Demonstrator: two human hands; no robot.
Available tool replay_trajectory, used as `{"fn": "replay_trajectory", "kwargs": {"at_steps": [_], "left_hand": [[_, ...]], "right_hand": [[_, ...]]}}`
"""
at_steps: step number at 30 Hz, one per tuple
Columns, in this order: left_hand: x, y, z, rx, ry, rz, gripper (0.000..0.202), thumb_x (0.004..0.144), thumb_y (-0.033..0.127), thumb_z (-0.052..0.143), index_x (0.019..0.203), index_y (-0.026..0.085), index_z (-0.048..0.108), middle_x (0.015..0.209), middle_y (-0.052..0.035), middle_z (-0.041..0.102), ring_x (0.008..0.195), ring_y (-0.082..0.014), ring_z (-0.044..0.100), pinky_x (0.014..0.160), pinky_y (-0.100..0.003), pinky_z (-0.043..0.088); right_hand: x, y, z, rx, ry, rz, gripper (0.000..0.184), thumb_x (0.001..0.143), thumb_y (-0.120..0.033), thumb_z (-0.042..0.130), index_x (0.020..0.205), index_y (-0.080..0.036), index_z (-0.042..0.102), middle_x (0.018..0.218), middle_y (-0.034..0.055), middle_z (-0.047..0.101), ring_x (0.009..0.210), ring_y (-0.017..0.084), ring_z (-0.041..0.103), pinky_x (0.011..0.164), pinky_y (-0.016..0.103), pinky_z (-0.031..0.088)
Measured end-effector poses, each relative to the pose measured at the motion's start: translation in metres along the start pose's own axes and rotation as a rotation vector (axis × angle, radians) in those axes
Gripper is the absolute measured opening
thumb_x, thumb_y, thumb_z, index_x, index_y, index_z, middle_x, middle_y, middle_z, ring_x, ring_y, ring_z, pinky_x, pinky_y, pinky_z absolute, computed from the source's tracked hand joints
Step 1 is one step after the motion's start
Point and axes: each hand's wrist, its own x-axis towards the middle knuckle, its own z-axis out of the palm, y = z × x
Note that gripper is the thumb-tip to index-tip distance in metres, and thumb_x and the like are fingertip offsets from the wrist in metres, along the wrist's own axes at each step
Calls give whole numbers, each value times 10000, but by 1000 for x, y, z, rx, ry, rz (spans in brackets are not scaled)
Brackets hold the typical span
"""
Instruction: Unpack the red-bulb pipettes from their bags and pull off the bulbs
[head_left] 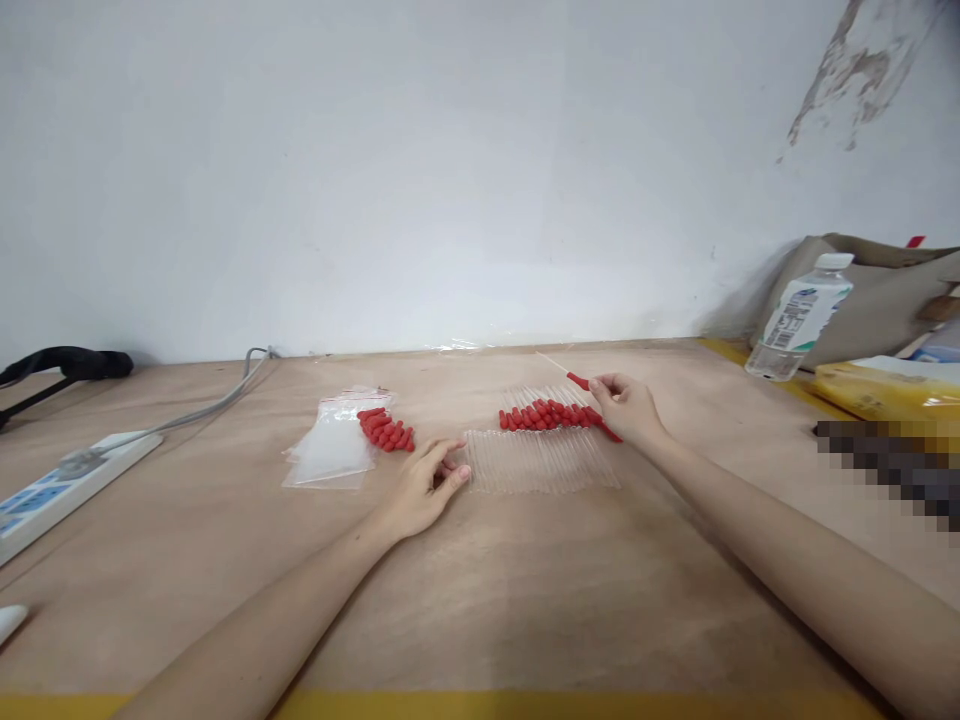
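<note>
A row of clear thin tubes (540,462) lies on the wooden table (480,600), several of them fitted with red rubber caps (547,414) at the far end. My right hand (626,405) pinches one capped tube, its red cap (577,380) sticking out toward the wall. My left hand (424,485) rests at the left edge of the tube row, fingers curled loosely with their tips touching the tubes. A loose pile of red caps (386,428) lies to the left, beside clear plastic bags (330,450).
A white power strip (67,480) with a grey cable lies at the left. A black object (67,365) sits at the far left by the wall. A water bottle (799,315), a brown bag (877,290) and a yellow packet (885,390) stand at the right.
</note>
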Motion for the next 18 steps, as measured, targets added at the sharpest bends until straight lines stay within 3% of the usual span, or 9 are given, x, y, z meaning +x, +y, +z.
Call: {"fn": "replay_trajectory", "kwargs": {"at_steps": [3,6,10,13,18], "left_hand": [[-1,4,1,97,104,88,350,852,311,464,1182,195,446,1071,-73,503,864,-154,543,766,-315,487],[-3,13,5,217,253,260,389,846,228,474,1228,176,414,1132,-105,487,1004,-194,500,886,-372,430],[-3,27,11,357,247,504,372,837,154,483,1208,178,458,1170,-112,513,1113,-229,444,926,-410,399],[-3,29,13,410,194,605,284,823,171,523,1106,167,542,1091,-94,583,1069,-223,489,911,-411,420],[-4,26,17,391,191,651,157,814,173,543,958,143,597,970,-62,652,975,-187,569,903,-378,455]], "right_hand": [[-25,-5,-7,110,-41,-133,272,836,-372,395,890,-161,558,831,55,648,740,148,586,641,250,434],[-61,-12,-11,178,-149,-447,186,843,-315,431,823,-174,551,768,46,624,710,157,566,662,285,419],[-98,-21,-10,45,-204,-762,110,838,-203,458,816,-190,565,708,21,601,690,155,523,707,327,355],[-107,-25,-7,52,-251,-851,118,838,-148,447,827,-187,558,712,14,609,683,143,517,681,313,335],[-107,-28,-5,1,-269,-830,185,795,-188,505,974,-182,554,821,45,627,772,169,526,721,333,353]]}}
